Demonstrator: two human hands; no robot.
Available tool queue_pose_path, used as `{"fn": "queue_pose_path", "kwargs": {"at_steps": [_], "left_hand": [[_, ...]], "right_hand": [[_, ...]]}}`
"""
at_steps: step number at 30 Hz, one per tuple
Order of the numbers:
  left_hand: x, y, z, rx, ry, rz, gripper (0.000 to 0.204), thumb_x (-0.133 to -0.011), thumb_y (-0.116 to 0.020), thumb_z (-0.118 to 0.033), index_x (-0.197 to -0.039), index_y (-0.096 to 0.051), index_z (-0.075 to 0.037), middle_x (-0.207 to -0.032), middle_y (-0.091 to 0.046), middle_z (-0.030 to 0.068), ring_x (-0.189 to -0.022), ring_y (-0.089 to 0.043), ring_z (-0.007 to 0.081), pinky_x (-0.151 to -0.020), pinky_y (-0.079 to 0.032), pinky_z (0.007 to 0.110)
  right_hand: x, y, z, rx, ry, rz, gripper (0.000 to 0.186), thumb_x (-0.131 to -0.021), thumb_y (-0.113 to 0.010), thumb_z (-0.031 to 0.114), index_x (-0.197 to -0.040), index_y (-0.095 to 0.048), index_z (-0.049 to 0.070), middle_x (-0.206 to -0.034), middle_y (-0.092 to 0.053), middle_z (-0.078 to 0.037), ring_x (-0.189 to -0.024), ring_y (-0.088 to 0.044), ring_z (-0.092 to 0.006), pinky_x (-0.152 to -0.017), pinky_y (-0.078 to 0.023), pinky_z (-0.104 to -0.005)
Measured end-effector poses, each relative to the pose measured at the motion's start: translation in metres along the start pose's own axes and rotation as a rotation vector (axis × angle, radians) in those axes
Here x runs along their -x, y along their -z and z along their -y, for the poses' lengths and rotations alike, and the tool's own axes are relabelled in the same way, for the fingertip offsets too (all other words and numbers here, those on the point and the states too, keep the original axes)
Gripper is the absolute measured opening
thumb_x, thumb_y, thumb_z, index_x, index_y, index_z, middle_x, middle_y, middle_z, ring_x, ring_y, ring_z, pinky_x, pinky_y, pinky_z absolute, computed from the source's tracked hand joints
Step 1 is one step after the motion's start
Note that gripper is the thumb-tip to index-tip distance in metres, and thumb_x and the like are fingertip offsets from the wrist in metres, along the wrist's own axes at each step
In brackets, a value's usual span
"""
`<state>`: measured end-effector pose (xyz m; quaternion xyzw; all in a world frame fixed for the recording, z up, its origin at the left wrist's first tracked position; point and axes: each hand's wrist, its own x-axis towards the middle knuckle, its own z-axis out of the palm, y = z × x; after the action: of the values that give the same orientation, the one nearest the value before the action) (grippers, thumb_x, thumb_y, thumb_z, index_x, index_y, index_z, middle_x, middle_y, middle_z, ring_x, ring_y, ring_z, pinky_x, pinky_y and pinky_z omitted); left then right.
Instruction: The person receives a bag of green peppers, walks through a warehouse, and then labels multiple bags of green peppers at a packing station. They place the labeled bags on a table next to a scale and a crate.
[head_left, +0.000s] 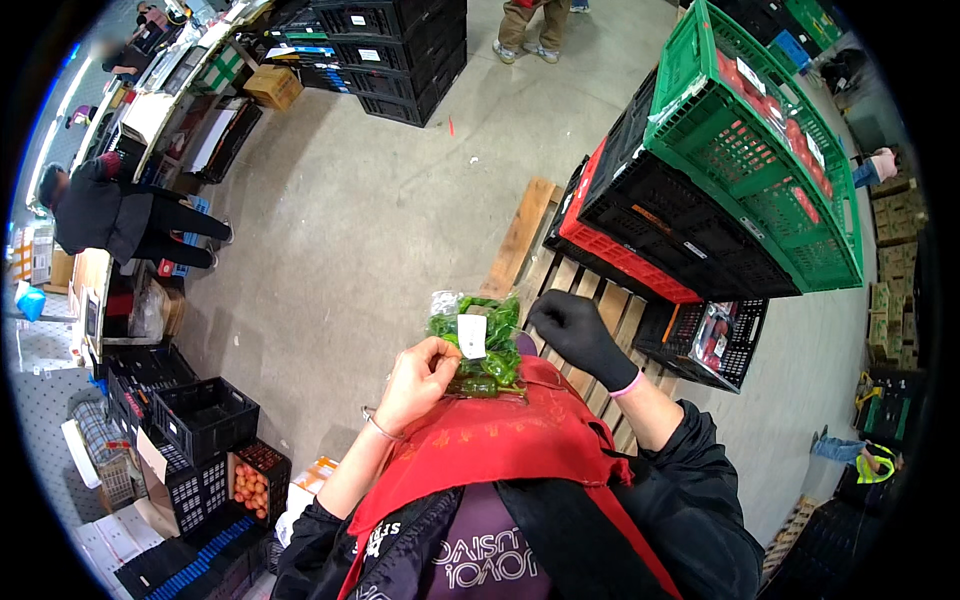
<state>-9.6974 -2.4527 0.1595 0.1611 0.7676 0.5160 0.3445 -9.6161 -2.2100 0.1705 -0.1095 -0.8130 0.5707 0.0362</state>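
Observation:
A clear bag of green peppers (488,376) is up in front of my red apron (490,440), with a white label (472,336) on its face. My bare left hand (418,384) is closed at the bag's left side, thumb and finger pinching beside the label. Just off the bag's right edge is my right hand (578,330) in a black glove, its fingers curled closed. What those gloved fingers hold, if anything, is hidden.
Ahead to the right, a wooden pallet (522,240) bears stacked crates, the top green crate (750,170) holding red packs. Black crates (400,60) stand farther ahead. At left are a person in dark clothes (120,215), a workbench, and a crate of orange-red round produce (252,488).

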Motion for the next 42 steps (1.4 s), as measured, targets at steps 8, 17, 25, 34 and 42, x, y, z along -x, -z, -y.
{"fn": "queue_pose_path", "kwargs": {"at_steps": [8,17,25,34,42], "left_hand": [[0.001,0.002,-0.018,-0.029,0.018,0.05,0.012,-0.083,-0.058,-0.005,-0.091,-0.061,0.004,-0.074,-0.06,0.0012,-0.067,-0.05,0.0048,-0.059,-0.042,0.022],[0.007,0.0,-0.021,-0.047,-0.071,0.057,0.012,-0.083,-0.058,-0.007,-0.088,-0.061,0.004,-0.071,-0.06,0.0018,-0.064,-0.05,0.0059,-0.056,-0.043,0.023],[0.011,0.0,-0.018,-0.042,-0.122,0.042,0.012,-0.084,-0.058,-0.007,-0.088,-0.062,0.003,-0.072,-0.061,0.0015,-0.064,-0.05,0.0055,-0.056,-0.043,0.023],[0.02,0.001,-0.021,-0.037,-0.066,0.043,0.013,-0.084,-0.058,-0.008,-0.089,-0.062,0.003,-0.069,-0.06,0.0016,-0.062,-0.051,0.0058,-0.056,-0.043,0.024],[0.028,-0.002,-0.025,-0.066,-0.033,0.029,0.015,-0.082,-0.061,-0.009,-0.09,-0.063,0.004,-0.067,-0.06,0.0032,-0.061,-0.052,0.007,-0.056,-0.044,0.026]], "right_hand": [[0.007,-0.052,0.015,0.283,0.226,0.107,0.022,-0.074,-0.069,0.025,-0.087,-0.065,0.009,-0.082,-0.062,-0.012,-0.073,-0.062,-0.03,-0.062,-0.049,-0.0382],[0.004,-0.065,0.011,0.264,0.23,0.103,0.013,-0.073,-0.064,0.02,-0.08,-0.063,0.01,-0.075,-0.061,-0.013,-0.068,-0.061,-0.0333,-0.056,-0.047,-0.0414],[0.002,-0.069,0.005,0.162,0.234,0.114,0.01,-0.073,-0.061,0.014,-0.073,-0.057,0.005,-0.07,-0.058,-0.017,-0.066,-0.059,-0.0358,-0.054,-0.045,-0.0418],[0.009,-0.071,0.005,0.011,0.171,0.154,0.01,-0.074,-0.06,0.009,-0.073,-0.055,0.001,-0.067,-0.055,-0.017,-0.06,-0.057,-0.0316,-0.053,-0.043,-0.0379],[0.017,-0.071,0.008,-0.095,0.057,0.18,0.011,-0.076,-0.06,0.01,-0.075,-0.055,0.0,-0.067,-0.054,-0.017,-0.059,-0.055,-0.0251,-0.054,-0.042,-0.0351]]}}
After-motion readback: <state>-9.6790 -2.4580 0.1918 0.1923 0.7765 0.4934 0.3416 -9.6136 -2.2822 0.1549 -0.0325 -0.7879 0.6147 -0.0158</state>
